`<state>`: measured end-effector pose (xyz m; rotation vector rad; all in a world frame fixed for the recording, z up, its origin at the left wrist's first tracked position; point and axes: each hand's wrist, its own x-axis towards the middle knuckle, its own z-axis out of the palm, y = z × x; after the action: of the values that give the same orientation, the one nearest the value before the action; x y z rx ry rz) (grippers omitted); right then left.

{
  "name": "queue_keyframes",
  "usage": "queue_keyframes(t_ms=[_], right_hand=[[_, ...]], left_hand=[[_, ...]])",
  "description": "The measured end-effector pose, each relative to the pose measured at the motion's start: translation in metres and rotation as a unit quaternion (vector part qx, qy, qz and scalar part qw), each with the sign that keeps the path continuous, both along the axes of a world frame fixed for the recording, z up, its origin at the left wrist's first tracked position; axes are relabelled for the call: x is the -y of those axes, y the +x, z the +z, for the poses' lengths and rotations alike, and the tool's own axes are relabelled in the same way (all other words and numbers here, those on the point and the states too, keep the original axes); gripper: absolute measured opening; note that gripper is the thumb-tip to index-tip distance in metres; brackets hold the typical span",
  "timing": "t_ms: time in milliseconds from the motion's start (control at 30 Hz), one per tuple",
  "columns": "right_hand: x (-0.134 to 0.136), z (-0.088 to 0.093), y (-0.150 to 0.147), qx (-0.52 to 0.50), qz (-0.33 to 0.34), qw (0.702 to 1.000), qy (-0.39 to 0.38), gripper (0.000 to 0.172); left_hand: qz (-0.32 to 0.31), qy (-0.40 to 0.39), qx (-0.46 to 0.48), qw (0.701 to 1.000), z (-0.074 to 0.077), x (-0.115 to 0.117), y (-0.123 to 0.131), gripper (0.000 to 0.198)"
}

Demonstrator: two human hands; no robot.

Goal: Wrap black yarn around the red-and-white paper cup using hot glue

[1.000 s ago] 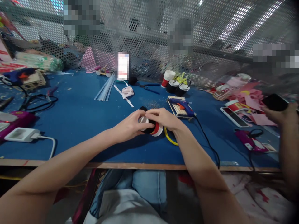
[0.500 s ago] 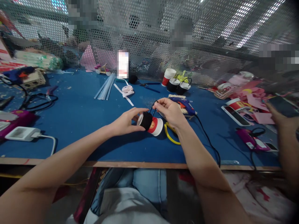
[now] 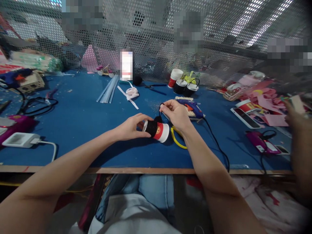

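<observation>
My left hand (image 3: 133, 127) grips the base end of a red and white paper cup (image 3: 162, 131), tilted on its side just above the blue table. Black yarn (image 3: 151, 128) is wound round the part of the cup near my left fingers. A strand of it runs up to my right hand (image 3: 175, 112), whose thumb and fingers pinch it. Behind the cup, close to the strand, sits a small dark clump of yarn (image 3: 158, 119). A yellow ring-shaped object (image 3: 177, 139) lies beside the cup, partly hidden by my right wrist.
A blue glue gun (image 3: 191, 108) with its cord lies past my right hand. Behind are pliers (image 3: 156, 89), white ribbon (image 3: 132, 93), clear glue sticks (image 3: 108, 91) and black-wrapped cups (image 3: 180, 87). Another person's hand (image 3: 296, 113) is at the right, near a phone (image 3: 245, 117).
The strand between cup and right hand has shifted, and a dark yarn clump now shows behind the cup. The other person's hand at the right has moved slightly.
</observation>
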<state>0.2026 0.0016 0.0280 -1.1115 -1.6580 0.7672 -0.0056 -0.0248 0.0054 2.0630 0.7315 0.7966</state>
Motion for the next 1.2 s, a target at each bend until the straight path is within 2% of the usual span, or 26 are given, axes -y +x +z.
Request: queue_keyframes(t_ms=[167,433,700,933,1100,1200], right_hand=[[-0.0002,-0.0028,-0.0008,0.02,0.002,1.0,0.011,0.019],[0.0008,-0.0044,-0.0022,0.062,0.008,0.997,-0.033,0.016],[0.0041,-0.0012,-0.0002,0.125,0.019,0.989,-0.077,0.022],[0.0085,0.0044,0.0011,0.197,0.046,0.975,-0.091,0.028],[0.0077,0.0039,0.0011,0.222,0.032,0.971,-0.085,0.029],[0.0089,0.0029,-0.0025,0.229,0.006,0.971,-0.067,0.025]], left_hand=[[-0.006,0.041,-0.019,0.999,-0.0025,-0.0003,-0.0014,0.05],[-0.019,0.128,0.0,0.992,0.0006,-0.0001,-0.0009,0.047],[-0.003,0.205,-0.034,0.978,0.006,0.0042,-0.0004,0.045],[0.019,0.274,-0.051,0.96,0.0031,0.0055,0.001,0.04],[0.022,0.263,-0.056,0.963,0.0026,0.006,0.0018,0.044],[0.036,0.183,-0.044,0.981,0.0017,0.0054,0.0018,0.056]])
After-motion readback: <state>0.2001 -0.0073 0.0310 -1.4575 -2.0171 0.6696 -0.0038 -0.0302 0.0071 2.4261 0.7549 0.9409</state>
